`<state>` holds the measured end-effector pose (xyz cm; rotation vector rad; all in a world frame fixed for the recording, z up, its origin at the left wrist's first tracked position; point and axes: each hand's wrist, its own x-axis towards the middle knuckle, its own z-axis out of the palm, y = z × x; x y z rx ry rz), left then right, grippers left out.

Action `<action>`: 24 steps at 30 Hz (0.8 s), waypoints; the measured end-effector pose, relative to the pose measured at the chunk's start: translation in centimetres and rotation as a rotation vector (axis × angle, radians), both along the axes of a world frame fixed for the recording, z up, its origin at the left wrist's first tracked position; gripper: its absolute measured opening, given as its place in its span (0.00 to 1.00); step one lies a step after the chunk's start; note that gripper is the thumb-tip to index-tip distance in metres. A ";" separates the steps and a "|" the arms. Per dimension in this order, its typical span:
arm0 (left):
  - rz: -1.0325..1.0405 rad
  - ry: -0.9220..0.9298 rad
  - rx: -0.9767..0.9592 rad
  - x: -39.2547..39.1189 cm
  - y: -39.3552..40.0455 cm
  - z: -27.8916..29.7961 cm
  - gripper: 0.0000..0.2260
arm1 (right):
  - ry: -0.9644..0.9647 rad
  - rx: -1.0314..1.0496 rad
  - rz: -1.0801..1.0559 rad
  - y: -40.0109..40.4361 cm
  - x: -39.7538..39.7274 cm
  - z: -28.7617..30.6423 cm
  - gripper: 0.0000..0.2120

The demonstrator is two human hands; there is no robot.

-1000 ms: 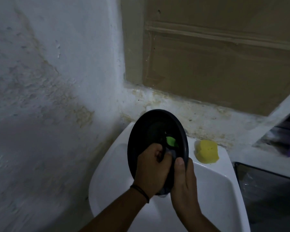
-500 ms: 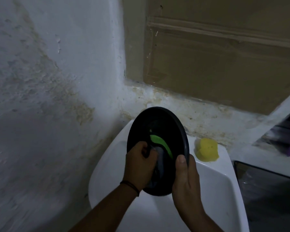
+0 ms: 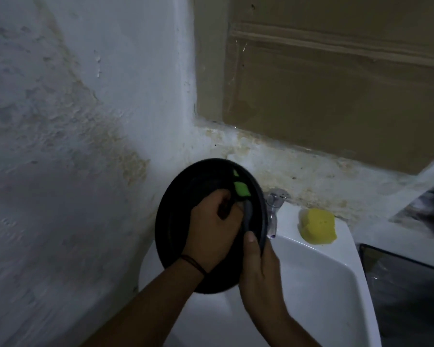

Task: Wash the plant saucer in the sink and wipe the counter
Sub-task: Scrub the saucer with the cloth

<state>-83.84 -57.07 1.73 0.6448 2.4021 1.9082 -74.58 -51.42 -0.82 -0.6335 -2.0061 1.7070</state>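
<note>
1. Overhead, in the head view, a white sink (image 3: 318,276) is seen fitted into a corner: a stained plaster wall (image 3: 68,136) closes its left side, and a low ledge under a brown boarded panel (image 3: 336,91) closes the back.
2. Open room is left mainly over the basin toward the right and toward the person; on the right the sink's rim is met by a dark glossy surface (image 3: 406,291), whose nature cannot be told.
3. A yellow sponge (image 3: 317,227) is laid on the sink's back rim, just beside a clear-handled tap (image 3: 273,209).
4. The black plant saucer (image 3: 186,221) is held tilted on edge above the left part of the basin, its hollow face turned toward the person.
5. The left hand (image 3: 211,231) is reached up from below, a dark band at the wrist; its fingers are curled round a dark cloth with a green patch (image 3: 241,189), which is pressed against the saucer's inner face.
6. The right hand (image 3: 258,266) is raised beside it; the saucer's right rim is pinched in its grip, thumb laid on the inner face, the other fingers hidden behind.
</note>
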 end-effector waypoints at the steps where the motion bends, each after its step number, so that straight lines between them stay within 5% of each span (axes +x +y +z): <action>1: -0.027 0.049 -0.036 0.3 -0.1 -0.4 0.06 | 0.000 -0.022 -0.018 0.4 -0.2 0.2 0.11; 10: -0.204 0.110 -0.184 0.2 -1.7 -3.5 0.15 | -0.037 0.046 -0.103 2.7 0.7 1.4 0.10; 20: 0.089 0.018 -0.309 -3.3 -2.1 -3.2 0.14 | -0.022 0.096 -0.134 2.3 1.3 1.7 0.06; 24: -0.036 -0.120 -0.267 0.9 -1.2 -4.1 0.17 | 0.015 0.204 -0.135 3.3 -0.2 1.7 0.18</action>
